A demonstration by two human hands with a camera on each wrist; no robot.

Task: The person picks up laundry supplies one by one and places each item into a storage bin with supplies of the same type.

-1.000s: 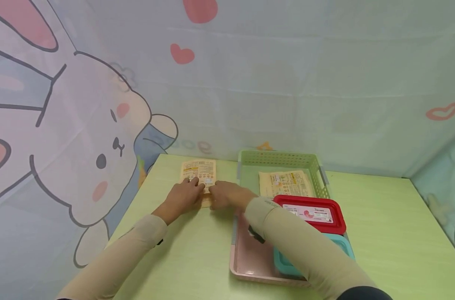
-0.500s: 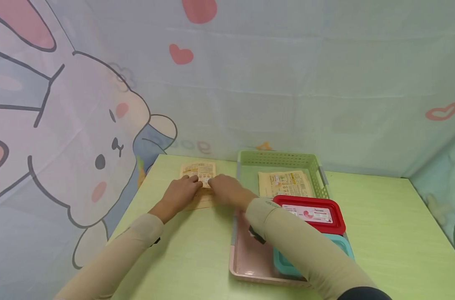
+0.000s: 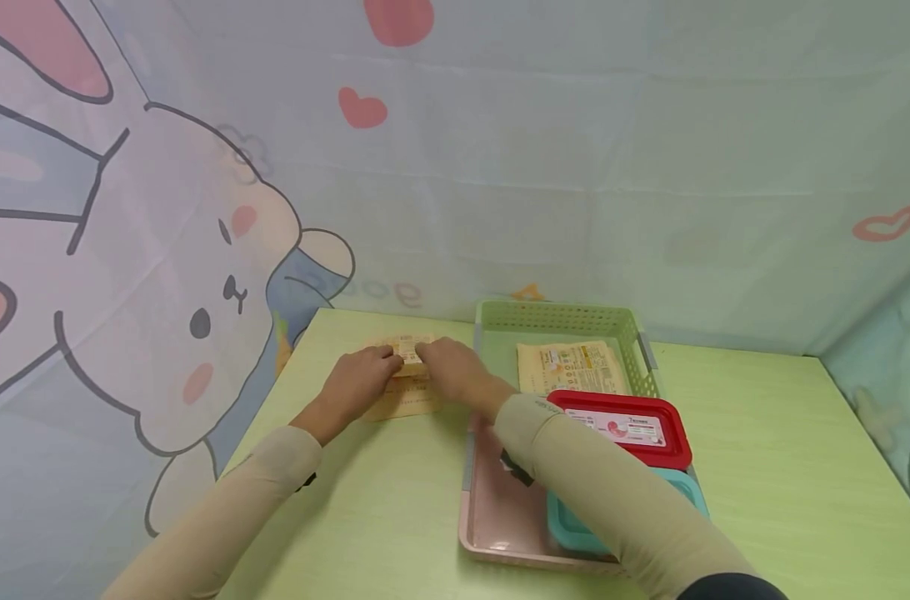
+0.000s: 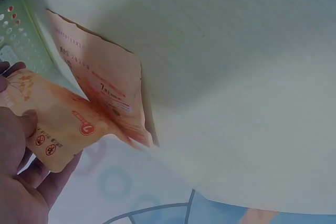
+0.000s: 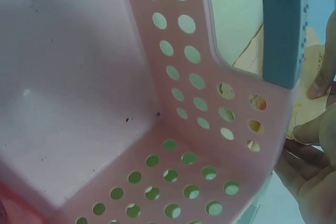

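Note:
A beige printed packet (image 3: 406, 350) is at the table's far left, by the curtain. My left hand (image 3: 359, 379) pinches its left side, thumb on top and fingers beneath, as the left wrist view shows. The right hand (image 3: 455, 371) grips the opposite side. The held part (image 4: 60, 121) is raised and meets a printed flat portion (image 4: 107, 72) on the table along one edge; I cannot tell whether this is one folded packet or two. A similar packet (image 3: 571, 367) lies in the green section of the basket (image 3: 552, 315). In the right wrist view, fingers (image 5: 315, 174) show past the basket's wall.
The green-and-pink basket stands right of the hands, with the right forearm over it. A red-lidded box (image 3: 627, 427) and a turquoise-lidded box (image 3: 575, 529) sit in it. A cartoon curtain (image 3: 612, 183) closes off the back and left of the green table (image 3: 770, 467).
Both hands have moved slightly away from me, raising the packet's printed far part. More of the beige portion nearest me now shows flat on the table. Basket and boxes stay put.

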